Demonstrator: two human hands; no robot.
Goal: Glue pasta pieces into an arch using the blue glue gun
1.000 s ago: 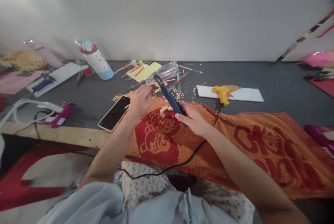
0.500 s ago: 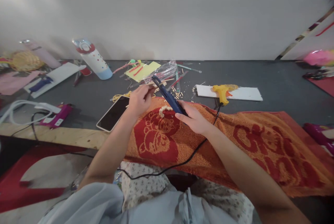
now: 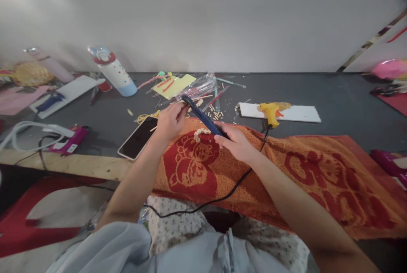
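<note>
Blue tool [image 3: 205, 118] tips lower toward your left hand [image 3: 171, 120]; pale chip [image 3: 130, 112] newly visible beyond phone [image 3: 138, 138]. Your right hand [image 3: 234, 141] grips tool above towel [image 3: 190, 167]; left pinches thin stick [image 3: 154, 129] near tool's end. Trimming step, seemingly; next calls for steady stick, fingertips clear.

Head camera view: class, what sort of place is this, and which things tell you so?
Probably a craft workspace: a yellow glue gun rests on a white strip, and small pale pieces lie scattered on the dark tabletop.
</note>
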